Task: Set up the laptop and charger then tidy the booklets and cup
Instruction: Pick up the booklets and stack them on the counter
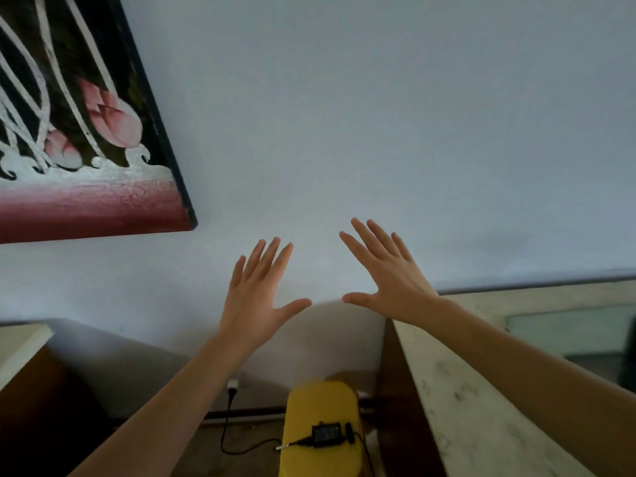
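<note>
Head view is showing the left hand (256, 297) and right hand (387, 282) spreading wide and empty toward the far wall, while the charger brick (327, 435) is lying on the near yellow stool (320, 404), its trailing cable (229, 428) risking a snag that drags it off.

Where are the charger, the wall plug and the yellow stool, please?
charger (327, 434): head view, middle of the black brick.
wall plug (232, 384): head view, white plug body.
yellow stool (318, 404): head view, bare top surface.
</note>
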